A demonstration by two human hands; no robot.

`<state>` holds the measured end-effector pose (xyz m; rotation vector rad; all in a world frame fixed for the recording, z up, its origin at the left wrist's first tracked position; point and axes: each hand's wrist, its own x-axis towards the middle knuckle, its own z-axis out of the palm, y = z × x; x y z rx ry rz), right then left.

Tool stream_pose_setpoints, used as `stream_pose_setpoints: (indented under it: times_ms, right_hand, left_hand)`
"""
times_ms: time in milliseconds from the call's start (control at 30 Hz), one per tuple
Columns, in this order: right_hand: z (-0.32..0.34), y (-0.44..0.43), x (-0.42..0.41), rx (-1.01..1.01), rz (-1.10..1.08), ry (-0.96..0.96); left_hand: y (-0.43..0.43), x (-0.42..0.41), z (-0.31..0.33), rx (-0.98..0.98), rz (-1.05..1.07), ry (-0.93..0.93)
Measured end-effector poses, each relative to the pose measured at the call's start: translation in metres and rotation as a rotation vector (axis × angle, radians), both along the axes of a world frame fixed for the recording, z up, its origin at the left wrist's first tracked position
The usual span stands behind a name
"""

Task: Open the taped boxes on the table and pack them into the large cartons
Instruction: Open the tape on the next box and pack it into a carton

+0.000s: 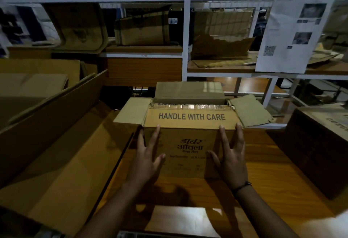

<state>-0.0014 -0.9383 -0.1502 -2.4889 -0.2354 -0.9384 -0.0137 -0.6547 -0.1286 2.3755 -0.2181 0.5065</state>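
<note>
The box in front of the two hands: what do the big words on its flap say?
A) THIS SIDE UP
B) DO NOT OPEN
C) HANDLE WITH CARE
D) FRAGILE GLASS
C: the near flap of the box has HANDLE WITH CARE printed on it in dark capitals, just above the fingertips of the left hand and the right hand.
</note>
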Motion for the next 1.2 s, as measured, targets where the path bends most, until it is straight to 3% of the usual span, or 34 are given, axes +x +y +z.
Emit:
stream_pose_setpoints:
  times_ms: [233,500,1200]
  right_hand:
    - [-0.012,-0.010,0.002,-0.084,0.049,-0.061]
    - [0.013,-0.013,-0.002,-0.172,0.066,-0.154]
    - [0.236,-0.009,0.016,-0.271,0.076,-0.327]
  left_hand:
    - [-0.001,-0.010,-0.004,0.070,0.005,0.021]
    - [0.001,-0.013,0.034,0.247,0.098,-0.060]
    - [0.015,-0.012,0.245,0.435,0.259,-0.281]
